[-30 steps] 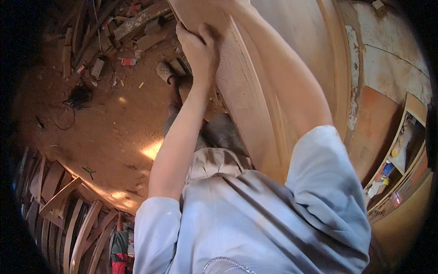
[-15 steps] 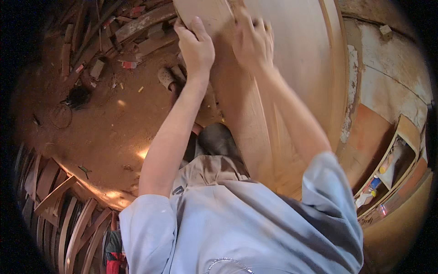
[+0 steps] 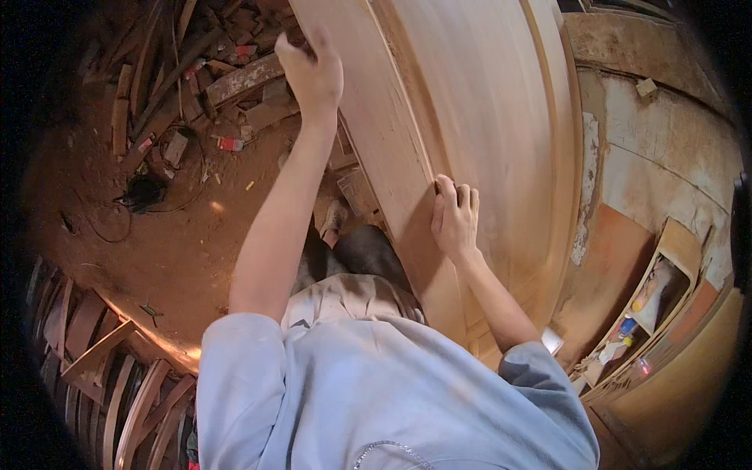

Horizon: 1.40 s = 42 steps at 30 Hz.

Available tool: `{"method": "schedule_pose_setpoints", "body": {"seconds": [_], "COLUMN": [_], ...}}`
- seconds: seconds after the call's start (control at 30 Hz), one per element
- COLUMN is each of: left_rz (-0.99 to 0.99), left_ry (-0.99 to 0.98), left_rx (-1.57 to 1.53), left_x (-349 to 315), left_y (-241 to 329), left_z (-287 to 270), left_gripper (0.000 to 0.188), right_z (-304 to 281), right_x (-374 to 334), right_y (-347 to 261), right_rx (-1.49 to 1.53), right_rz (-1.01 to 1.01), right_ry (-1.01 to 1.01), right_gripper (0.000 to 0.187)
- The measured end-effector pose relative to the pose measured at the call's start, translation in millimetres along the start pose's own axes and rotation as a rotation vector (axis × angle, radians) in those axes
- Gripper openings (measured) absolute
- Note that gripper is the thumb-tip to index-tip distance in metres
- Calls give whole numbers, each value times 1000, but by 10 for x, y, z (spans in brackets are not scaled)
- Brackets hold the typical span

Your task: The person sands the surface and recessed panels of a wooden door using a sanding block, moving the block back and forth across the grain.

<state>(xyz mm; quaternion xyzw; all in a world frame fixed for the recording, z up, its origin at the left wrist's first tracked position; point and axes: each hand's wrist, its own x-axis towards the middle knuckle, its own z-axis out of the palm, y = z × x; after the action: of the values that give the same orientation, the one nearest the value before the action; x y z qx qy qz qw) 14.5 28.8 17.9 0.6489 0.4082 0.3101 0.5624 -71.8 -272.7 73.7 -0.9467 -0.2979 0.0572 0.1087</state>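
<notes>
A large pale wooden door panel stands on edge in front of me, running from the top of the view down to my legs. My left hand is raised and grips the door's left edge near the top. Lower down, my right hand has its fingers curled over the raised ridge between the door's frame piece and its inner panel. Both arms come out of my light blue short sleeves. My feet are hidden under my body and the door.
A pile of scrap wood offcuts lies on the red dirt floor at upper left, with a black tool and cable nearby. Curved wooden pieces are stacked at lower left. A shelf with bottles stands at right.
My right hand has slid down the door from beside the left hand to the ridge at mid-height. The left hand keeps its hold near the top edge.
</notes>
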Motion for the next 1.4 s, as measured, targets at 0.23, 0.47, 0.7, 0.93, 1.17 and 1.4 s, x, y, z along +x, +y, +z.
{"method": "schedule_pose_setpoints", "body": {"seconds": [0.23, 0.47, 0.7, 0.93, 1.17, 1.4], "left_rz": [-35, 35, 8, 58, -90, -43], "left_ry": [-96, -91, -111, -76, -141, -116], "left_rx": [288, 186, 112, 158, 196, 165], "left_x": [344, 346, 334, 348, 362, 328], "left_y": [-72, -9, 178, 102, 234, 189], "left_z": [248, 180, 240, 178, 164, 195], "left_gripper": [57, 46, 37, 39, 43, 40], "right_z": [257, 184, -29, 42, 150, 206], "right_x": [2451, 1697, 835, 956, 2081, 2298], "right_y": [-574, -373, -192, -374, -544, -575], "right_rx": [24, 24, 34, -122, 28, 70], "right_rz": [-106, -148, 20, 62, -84, -42], "right_ry": [203, 108, -4, -90, 85, 119], "right_gripper": [46, 51, 40, 52, 61, 61]}}
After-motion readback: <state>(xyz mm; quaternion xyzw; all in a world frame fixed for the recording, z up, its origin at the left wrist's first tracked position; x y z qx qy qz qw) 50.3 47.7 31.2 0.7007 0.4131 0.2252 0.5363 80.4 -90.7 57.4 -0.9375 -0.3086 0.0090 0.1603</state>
